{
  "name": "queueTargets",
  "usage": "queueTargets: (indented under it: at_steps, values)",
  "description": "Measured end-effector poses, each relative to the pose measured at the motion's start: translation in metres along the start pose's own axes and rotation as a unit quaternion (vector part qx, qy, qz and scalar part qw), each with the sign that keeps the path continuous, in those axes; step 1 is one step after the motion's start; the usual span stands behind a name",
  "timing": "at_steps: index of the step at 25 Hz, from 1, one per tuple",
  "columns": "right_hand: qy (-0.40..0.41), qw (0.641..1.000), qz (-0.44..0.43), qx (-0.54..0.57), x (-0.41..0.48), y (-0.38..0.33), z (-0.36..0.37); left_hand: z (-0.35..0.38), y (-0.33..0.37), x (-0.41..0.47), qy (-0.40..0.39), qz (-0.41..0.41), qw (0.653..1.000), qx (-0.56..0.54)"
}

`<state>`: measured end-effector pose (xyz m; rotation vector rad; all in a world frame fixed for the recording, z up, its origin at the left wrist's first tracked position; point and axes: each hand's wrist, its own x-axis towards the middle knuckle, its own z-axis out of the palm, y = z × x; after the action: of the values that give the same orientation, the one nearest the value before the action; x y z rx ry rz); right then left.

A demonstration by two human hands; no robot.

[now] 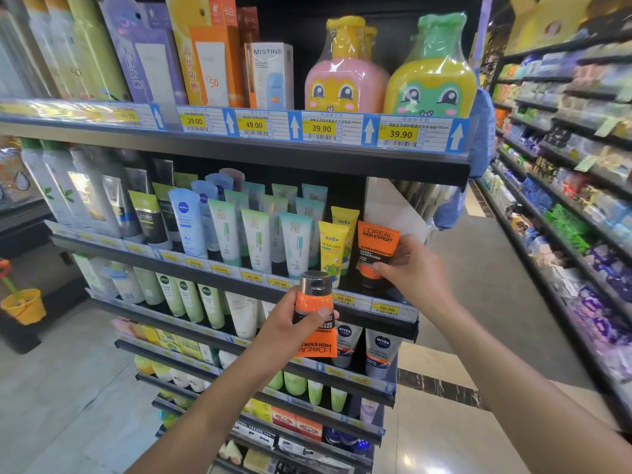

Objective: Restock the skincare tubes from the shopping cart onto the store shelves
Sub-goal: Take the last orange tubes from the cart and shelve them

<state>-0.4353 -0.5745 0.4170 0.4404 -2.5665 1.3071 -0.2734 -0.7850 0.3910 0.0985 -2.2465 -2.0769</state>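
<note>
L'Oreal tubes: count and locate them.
2. Right tube cap-down at the shelf end, in the right hand; left tube cap-up in the left hand. Others may be hidden.

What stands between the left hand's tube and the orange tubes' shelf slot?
The right hand and the second tube it holds fill that slot at the shelf's right end, beside the yellow tubes. Nothing else lies between it and the left hand's tube.
</note>
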Motion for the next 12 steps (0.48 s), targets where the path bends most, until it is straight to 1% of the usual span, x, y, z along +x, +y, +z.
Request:
queueTargets:
  at_steps: [2,3,4,5,6,7,9,10,12]
  values:
    - [0.035,0.999,0.004,-0.021,-0.013,-0.004,-0.009,0.004,0.004,0.001,-0.006,-0.005,0.999,-0.031]
    - [0.055,0.998,-0.009,-0.028,-0.023,-0.009,-0.014,0.007,0.006,0.001,-0.004,-0.008,0.999,-0.049]
    - [0.066,0.997,-0.030,-0.020,-0.034,-0.015,-0.017,0.009,0.007,0.003,-0.004,-0.009,0.998,-0.064]
    - [0.061,0.997,-0.050,0.007,-0.046,-0.023,-0.020,0.011,0.008,0.005,-0.004,-0.006,0.997,-0.081]
    - [0.034,0.996,-0.066,0.041,-0.057,-0.033,-0.022,0.014,0.010,0.006,-0.003,-0.002,0.995,-0.096]
    - [-0.013,0.994,-0.079,0.068,-0.068,-0.044,-0.022,0.018,0.013,0.007,-0.002,0.004,0.994,-0.110]
    - [-0.109,0.987,-0.090,0.076,-0.081,-0.058,-0.018,0.028,0.017,0.008,-0.006,0.014,0.989,-0.147]
    - [-0.136,0.984,-0.087,0.069,-0.084,-0.062,-0.014,0.033,0.019,0.008,-0.004,0.016,0.985,-0.171]
    - [-0.154,0.982,-0.067,0.086,-0.086,-0.065,-0.009,0.042,0.022,0.010,0.014,0.017,0.980,-0.200]
